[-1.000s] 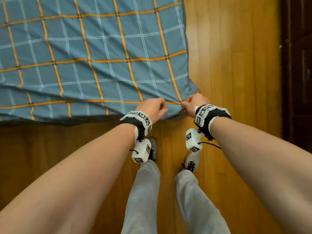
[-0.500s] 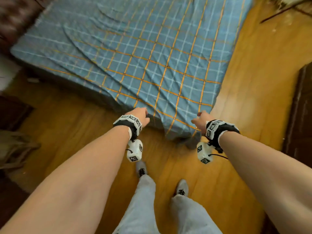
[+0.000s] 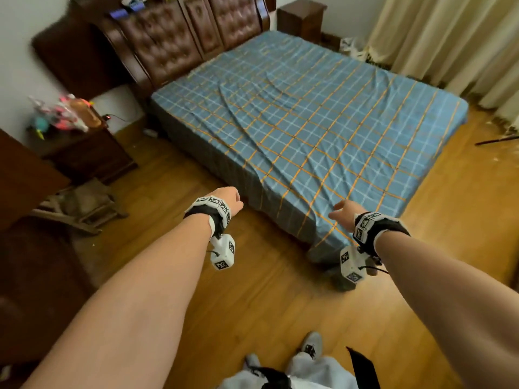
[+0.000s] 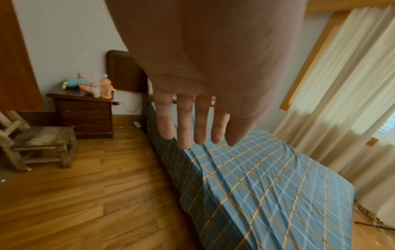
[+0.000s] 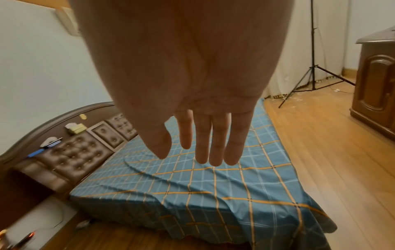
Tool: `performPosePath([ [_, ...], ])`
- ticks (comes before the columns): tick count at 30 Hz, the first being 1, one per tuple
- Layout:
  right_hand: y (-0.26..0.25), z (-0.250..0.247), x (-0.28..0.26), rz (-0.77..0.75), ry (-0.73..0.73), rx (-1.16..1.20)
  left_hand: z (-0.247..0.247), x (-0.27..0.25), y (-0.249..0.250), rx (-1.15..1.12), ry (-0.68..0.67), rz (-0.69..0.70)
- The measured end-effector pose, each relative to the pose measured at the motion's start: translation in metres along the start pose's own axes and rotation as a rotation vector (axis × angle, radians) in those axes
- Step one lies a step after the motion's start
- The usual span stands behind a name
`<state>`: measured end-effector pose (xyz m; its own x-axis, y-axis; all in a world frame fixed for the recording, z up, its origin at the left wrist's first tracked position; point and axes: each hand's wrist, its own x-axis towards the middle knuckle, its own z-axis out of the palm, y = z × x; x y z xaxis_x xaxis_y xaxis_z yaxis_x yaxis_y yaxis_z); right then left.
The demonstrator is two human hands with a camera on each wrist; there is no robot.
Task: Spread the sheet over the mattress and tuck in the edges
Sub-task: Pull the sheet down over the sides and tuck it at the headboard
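Note:
A blue sheet (image 3: 309, 130) with orange and white checks lies spread over the whole mattress, with long diagonal wrinkles across its middle. Its near corner (image 3: 323, 242) hangs down to the floor. My left hand (image 3: 230, 199) hovers above the floor just left of that corner, fingers straight and holding nothing (image 4: 192, 128). My right hand (image 3: 344, 210) hovers over the sheet's near corner, fingers straight and empty (image 5: 205, 143). Neither hand touches the sheet.
A padded brown headboard (image 3: 174, 43) stands at the far end. A dark nightstand (image 3: 81, 147) with bottles and toys and a low wooden stool (image 3: 81, 206) are on the left. Curtains (image 3: 455, 37) hang at the right; a light stand (image 5: 314, 67) and cabinet (image 5: 376, 84) stand beyond.
Both hands let go of the sheet's corner edge, opened and lifted away. The view swung up from the corner to take in the whole bed.

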<state>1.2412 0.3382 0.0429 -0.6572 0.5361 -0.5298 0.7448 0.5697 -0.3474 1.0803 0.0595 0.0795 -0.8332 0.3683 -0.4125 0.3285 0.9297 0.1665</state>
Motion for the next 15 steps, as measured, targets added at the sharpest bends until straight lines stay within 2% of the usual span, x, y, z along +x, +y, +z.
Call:
performPosePath([
  [3,-0.018,0.023,-0.03,-0.028,0.015,-0.061,0.004,-0.021,-0.047,-0.033,0.012,-0.03],
  [7,-0.009,0.051,-0.06,-0.029,0.028,-0.119,0.016,-0.041,-0.086,-0.076,0.013,-0.056],
  [11,0.005,0.056,-0.081,0.024,-0.003,-0.148,0.028,-0.05,-0.101,-0.109,0.007,-0.055],
  [15,0.015,0.048,-0.087,0.04,0.062,-0.14,0.034,-0.049,-0.091,-0.13,0.018,-0.016],
])
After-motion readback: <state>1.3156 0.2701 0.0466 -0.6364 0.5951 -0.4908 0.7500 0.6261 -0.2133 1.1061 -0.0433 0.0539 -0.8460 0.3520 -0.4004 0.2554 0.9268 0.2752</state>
